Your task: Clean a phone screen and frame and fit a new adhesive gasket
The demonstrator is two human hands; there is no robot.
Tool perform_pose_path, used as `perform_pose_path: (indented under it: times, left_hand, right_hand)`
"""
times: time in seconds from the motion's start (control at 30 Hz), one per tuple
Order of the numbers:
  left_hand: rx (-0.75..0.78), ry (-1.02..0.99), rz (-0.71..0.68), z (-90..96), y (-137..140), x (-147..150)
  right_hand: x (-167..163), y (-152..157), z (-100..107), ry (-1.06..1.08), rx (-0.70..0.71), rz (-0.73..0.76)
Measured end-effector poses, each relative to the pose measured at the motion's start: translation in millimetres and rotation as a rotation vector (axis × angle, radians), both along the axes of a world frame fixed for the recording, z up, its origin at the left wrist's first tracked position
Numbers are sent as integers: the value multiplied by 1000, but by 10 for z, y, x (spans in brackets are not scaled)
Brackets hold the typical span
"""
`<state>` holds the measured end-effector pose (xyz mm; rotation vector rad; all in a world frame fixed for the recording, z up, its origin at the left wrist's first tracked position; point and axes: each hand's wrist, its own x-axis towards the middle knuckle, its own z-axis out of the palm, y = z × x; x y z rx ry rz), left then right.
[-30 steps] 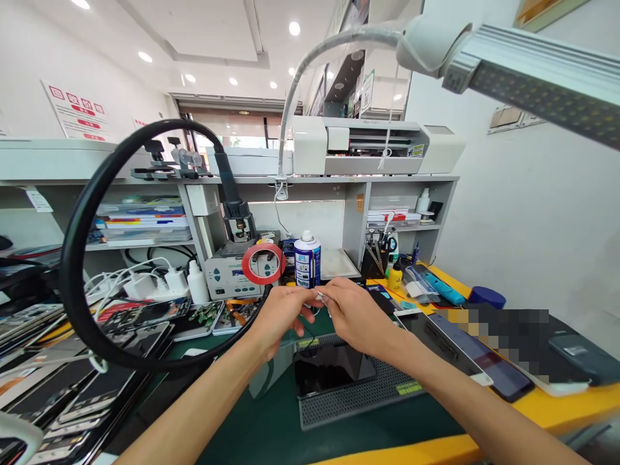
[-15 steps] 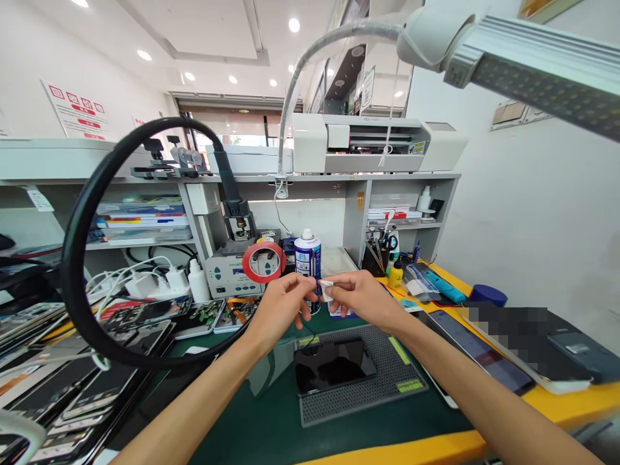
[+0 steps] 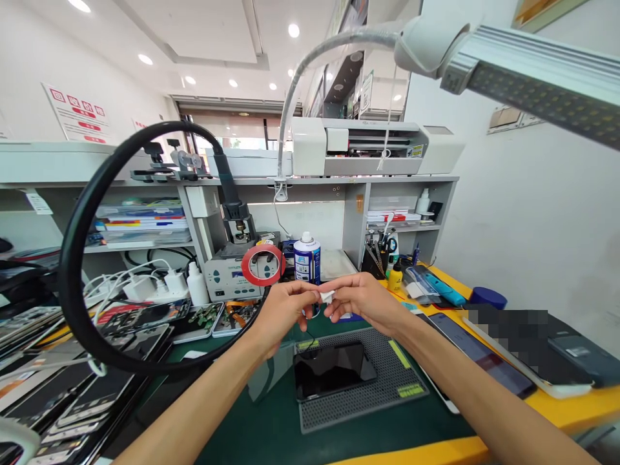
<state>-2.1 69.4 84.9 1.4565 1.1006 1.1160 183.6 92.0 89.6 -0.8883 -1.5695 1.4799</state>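
Head view: pinching a small white piece (image 3: pixel 327 297) in the right hand (image 3: pixel 365 298), with fingertips of the left hand (image 3: pixel 285 311) right at its edge (cannot tell whether gripping there too). Held up beyond a dark phone (image 3: pixel 334 371) lying on a grey perforated mat (image 3: pixel 363 408). Nearby, behind: a blue-and-white spray can (image 3: pixel 307 259) beside a red tape roll (image 3: pixel 261 281).

From your left hand (image 3: pixel 285 307) and right hand (image 3: pixel 365 300), the spray can (image 3: pixel 307 259) blocks 12 o'clock, the red tape roll (image 3: pixel 263 281) 10, and the black hose (image 3: pixel 68 271) loops through 9. A dark-screened device (image 3: pixel 489 358) lies at 4. Your open way runs toward 6, above the flat phone (image 3: pixel 334 370) and green mat (image 3: pixel 271 433).
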Motion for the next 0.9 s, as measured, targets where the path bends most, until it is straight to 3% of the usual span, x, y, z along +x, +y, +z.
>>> perform_pose_path:
  times: [0.2, 0.43, 0.53, 0.67, 0.9]
  left_hand:
    - [118, 87, 37, 27, 7, -26]
    - [604, 356, 401, 378, 433, -195]
    - [752, 523, 344, 499, 662, -216]
    - [841, 683, 278, 458, 835, -209]
    - [870, 715, 270, 281, 860, -249]
  right_hand:
    - [-39, -17, 55, -2, 56, -41]
    - [-59, 371, 343, -72, 216, -301]
    - [-130, 697, 452, -140, 295, -396]
    - [-270, 1013, 492, -216, 393, -474]
    - [-476, 937, 464, -256, 513, -513]
